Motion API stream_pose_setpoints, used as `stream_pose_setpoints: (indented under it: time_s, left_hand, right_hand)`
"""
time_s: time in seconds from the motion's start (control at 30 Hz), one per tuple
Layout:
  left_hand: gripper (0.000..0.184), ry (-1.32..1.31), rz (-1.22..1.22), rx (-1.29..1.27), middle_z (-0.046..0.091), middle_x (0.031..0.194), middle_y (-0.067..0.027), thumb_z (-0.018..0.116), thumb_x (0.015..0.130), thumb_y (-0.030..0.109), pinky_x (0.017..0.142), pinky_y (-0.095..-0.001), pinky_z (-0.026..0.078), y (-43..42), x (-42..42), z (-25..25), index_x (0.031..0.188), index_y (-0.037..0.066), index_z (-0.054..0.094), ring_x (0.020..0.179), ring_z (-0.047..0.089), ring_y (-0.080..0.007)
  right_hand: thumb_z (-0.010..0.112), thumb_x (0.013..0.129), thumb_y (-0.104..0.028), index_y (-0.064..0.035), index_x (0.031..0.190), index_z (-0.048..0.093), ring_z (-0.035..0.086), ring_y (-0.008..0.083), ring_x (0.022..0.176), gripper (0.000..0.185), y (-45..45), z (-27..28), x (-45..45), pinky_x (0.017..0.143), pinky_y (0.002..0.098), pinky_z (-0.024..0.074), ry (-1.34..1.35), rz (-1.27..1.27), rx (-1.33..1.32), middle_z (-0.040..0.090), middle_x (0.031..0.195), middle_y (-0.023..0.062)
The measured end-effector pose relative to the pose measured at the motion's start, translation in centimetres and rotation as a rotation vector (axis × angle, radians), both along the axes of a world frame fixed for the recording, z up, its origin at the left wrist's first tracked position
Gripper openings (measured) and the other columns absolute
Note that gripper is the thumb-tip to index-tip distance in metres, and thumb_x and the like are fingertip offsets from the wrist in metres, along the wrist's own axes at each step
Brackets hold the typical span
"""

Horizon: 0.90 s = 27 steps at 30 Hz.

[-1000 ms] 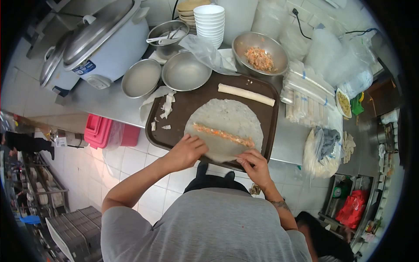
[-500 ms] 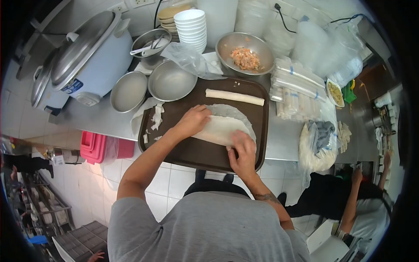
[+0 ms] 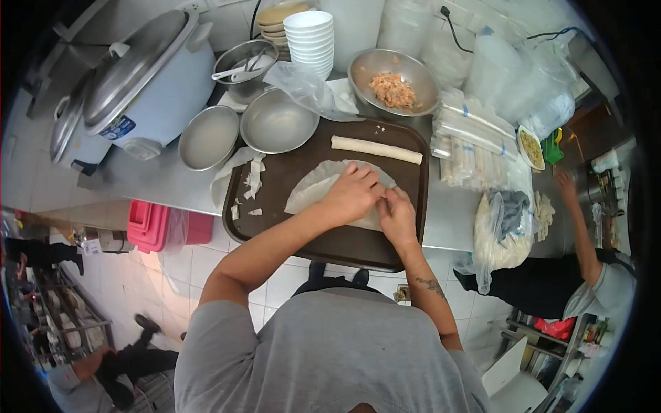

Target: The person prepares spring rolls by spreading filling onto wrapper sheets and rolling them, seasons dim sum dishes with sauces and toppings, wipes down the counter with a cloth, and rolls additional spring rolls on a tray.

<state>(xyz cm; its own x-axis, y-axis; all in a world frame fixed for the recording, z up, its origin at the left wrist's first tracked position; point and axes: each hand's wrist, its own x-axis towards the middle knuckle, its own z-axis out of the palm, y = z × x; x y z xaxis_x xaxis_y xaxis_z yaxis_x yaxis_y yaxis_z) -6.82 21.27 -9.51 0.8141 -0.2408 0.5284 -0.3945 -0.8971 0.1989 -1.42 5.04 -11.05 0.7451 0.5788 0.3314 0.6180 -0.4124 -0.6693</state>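
A thin, pale spring roll wrapper, partly folded over, lies on a brown tray. Over its right part, my left hand has bent fingers closed on the wrapper's edge. Close beside it, my right hand pinches the same right end with thumb and fingers. The two hands' fingertips nearly meet, and they hide that end of the wrapper. Behind them, a finished-looking long roll rests near the tray's back edge. Torn wrapper scraps lie at the tray's left.
A steel bowl of orange filling stands behind the tray. Two steel bowls and a large rice cooker are to the left. Bagged rolls are stacked at right. Another person's arm reaches in at far right.
My left hand has moved right from the wrapper's left side to its right end, beside my right hand. My right hand has turned from lying on the wrapper to pinching it.
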Motion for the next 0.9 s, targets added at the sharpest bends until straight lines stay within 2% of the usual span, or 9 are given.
stream_pose_setpoints:
  time_s: [0.07, 0.17, 0.37, 0.4, 0.5, 0.6, 0.7, 0.83, 0.9]
  left_hand:
    - [0.012, -0.077, 0.017, 0.012, 0.053, 0.086, -0.0086, 0.066, 0.073, 0.012, 0.079, -0.0424, 0.039, -0.7, 0.6, -0.6, 0.083, 0.005, 0.063, 0.089, 0.05, -0.0284]
    - [0.008, -0.119, 0.088, -0.166, 0.052, 0.081, -0.0104, 0.064, 0.074, 0.01, 0.077, -0.0431, 0.039, -1.6, 0.7, -1.4, 0.08, 0.004, 0.061, 0.085, 0.05, -0.0305]
    - [0.003, -0.033, 0.425, -0.353, 0.056, 0.084, -0.0142, 0.061, 0.082, 0.007, 0.075, -0.0465, 0.04, 0.5, 2.2, -3.9, 0.084, 0.004, 0.061, 0.085, 0.053, -0.0328]
    - [0.007, 0.106, 0.332, -0.4, 0.06, 0.09, -0.0114, 0.061, 0.087, 0.011, 0.079, -0.0459, 0.042, 1.7, 1.7, -3.0, 0.09, 0.005, 0.063, 0.09, 0.054, -0.0324]
    - [0.011, 0.222, 0.157, -0.422, 0.061, 0.095, -0.0087, 0.063, 0.088, 0.014, 0.083, -0.045, 0.042, 3.6, -0.4, 0.6, 0.096, 0.006, 0.064, 0.094, 0.054, -0.0321]
    - [0.014, 0.231, 0.022, -0.308, 0.06, 0.098, -0.0079, 0.064, 0.086, 0.013, 0.085, -0.0422, 0.043, 4.3, -1.3, 1.1, 0.099, 0.007, 0.065, 0.093, 0.054, -0.0313]
    - [0.014, 0.199, 0.012, -0.286, 0.058, 0.099, -0.0096, 0.065, 0.084, 0.008, 0.084, -0.0409, 0.044, 4.5, -1.1, 0.8, 0.097, 0.005, 0.064, 0.094, 0.053, -0.0317]
    - [0.013, 0.092, 0.09, -0.258, 0.057, 0.095, -0.0111, 0.063, 0.082, 0.001, 0.081, -0.0417, 0.045, 2.9, -1.8, 1.2, 0.094, 0.003, 0.061, 0.093, 0.054, -0.0335]
    - [0.013, 0.027, 0.134, -0.255, 0.056, 0.094, -0.0117, 0.062, 0.081, -0.001, 0.08, -0.0435, 0.046, 2.6, -1.9, 1.4, 0.093, 0.003, 0.059, 0.093, 0.053, -0.0343]
  right_hand:
    - [0.061, 0.084, -0.008, 0.0006, 0.089, 0.063, 0.058, 0.0381, 0.088, 0.009, 0.0, 0.3, -0.1, 0.075, 0.0466, 0.0482, -0.04, -0.013, -0.034, 0.058, 0.084, 0.0164]
    - [0.06, 0.084, -0.006, -0.0009, 0.09, 0.063, 0.059, 0.0375, 0.086, 0.008, 0.2, 0.2, 0.1, 0.073, 0.0462, 0.0488, -0.064, -0.019, -0.031, 0.058, 0.084, 0.0155]
    - [0.06, 0.088, -0.009, -0.0039, 0.091, 0.064, 0.06, 0.0371, 0.086, 0.007, 0.3, 0.9, -0.5, 0.072, 0.0448, 0.049, -0.035, -0.008, 0.043, 0.059, 0.086, 0.0144]
    - [0.06, 0.089, -0.009, -0.0042, 0.091, 0.064, 0.06, 0.037, 0.086, 0.007, 0.2, 1.2, -0.2, 0.073, 0.0446, 0.0489, -0.029, -0.024, 0.05, 0.059, 0.087, 0.0143]
    - [0.06, 0.09, -0.012, -0.0039, 0.092, 0.063, 0.06, 0.0371, 0.086, 0.009, -0.5, 1.8, 0.7, 0.073, 0.0439, 0.0486, -0.006, 0.009, 0.019, 0.059, 0.088, 0.0142]
    - [0.062, 0.089, -0.014, -0.0032, 0.096, 0.064, 0.059, 0.0367, 0.092, 0.013, -0.9, 2.4, 1.2, 0.079, 0.0441, 0.0472, 0.015, 0.109, -0.037, 0.06, 0.091, 0.0139]
    - [0.066, 0.085, -0.02, -0.0026, 0.099, 0.065, 0.058, 0.0361, 0.094, 0.023, -0.7, 2.7, 1.1, 0.081, 0.0458, 0.0462, 0.085, 0.152, -0.043, 0.062, 0.097, 0.0143]
    - [0.07, 0.08, -0.028, -0.0022, 0.096, 0.069, 0.058, 0.0347, 0.094, 0.03, 2.1, 4.3, 0.3, 0.083, 0.0481, 0.0446, -0.112, 0.171, -0.198, 0.066, 0.099, 0.0159]
    - [0.068, 0.081, -0.028, -0.0045, 0.09, 0.071, 0.059, 0.0332, 0.094, 0.025, 4.2, 1.2, 0.7, 0.083, 0.0471, 0.043, 0.03, 0.097, -0.325, 0.067, 0.095, 0.0142]
